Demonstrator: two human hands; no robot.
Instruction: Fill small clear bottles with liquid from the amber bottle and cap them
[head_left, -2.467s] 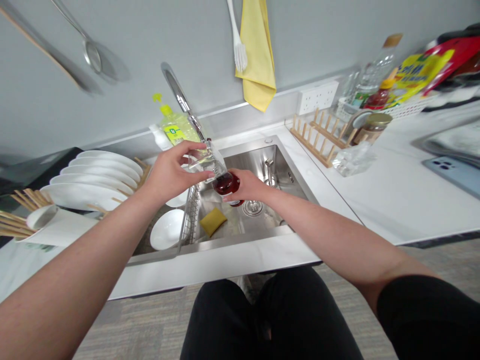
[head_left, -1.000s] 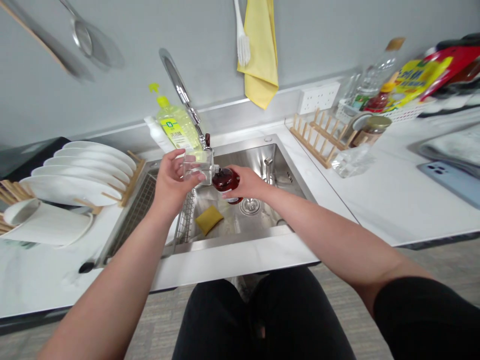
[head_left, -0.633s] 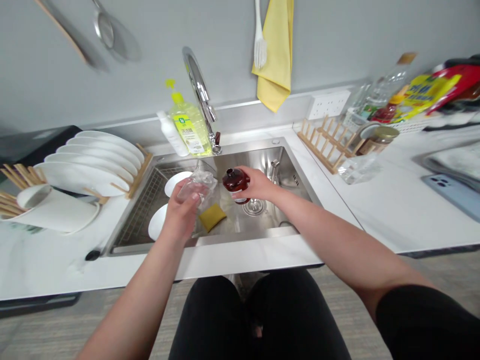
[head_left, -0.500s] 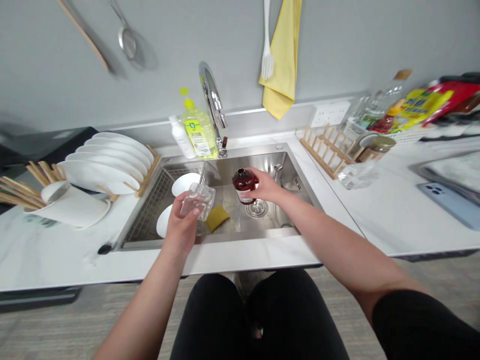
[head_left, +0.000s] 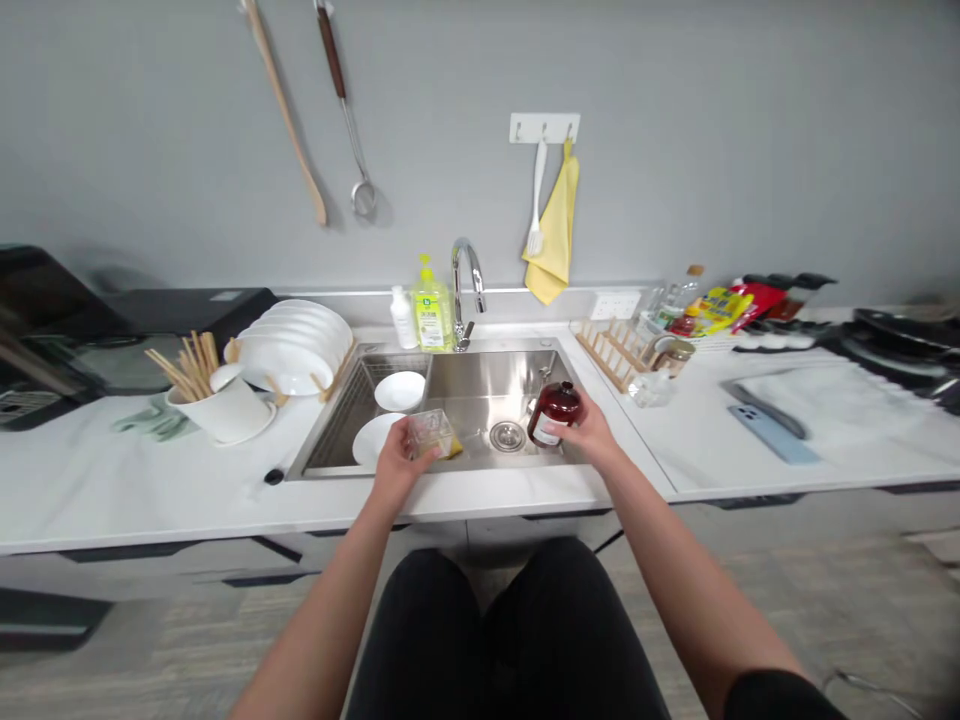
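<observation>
Here, above the steel sink (head_left: 487, 376), the left hand (head_left: 401, 459) clasps a clear square container (head_left: 432, 430), the right hand (head_left: 587, 430) a glossy red-brown bottle (head_left: 558, 405). Neither (fingers curled firmly) is released yet.

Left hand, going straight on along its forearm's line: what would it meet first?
Probably the faucet, with the clear container in the left hand arriving ahead of the fingers. Depth is unclear: on a low path, the sink's back wall could come first.
</observation>
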